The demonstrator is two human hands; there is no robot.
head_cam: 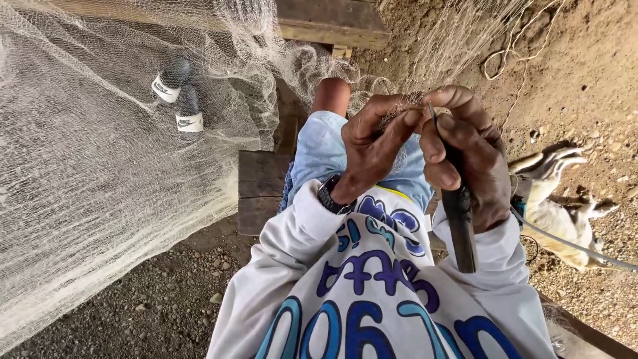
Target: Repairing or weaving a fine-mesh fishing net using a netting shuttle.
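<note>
The net (100,166) lies spread at my left over the bench (259,189) and the sandals (179,100), so the mesh stays open and easy to reach. My left hand (372,149) pinches a small bunch of mesh between thumb and forefinger, held up and tight, I think to keep it steady. My right hand (468,159) is closed around the dark netting needle (458,213), its tip touching that bunch. A dog (565,213) lies at the right.
</note>
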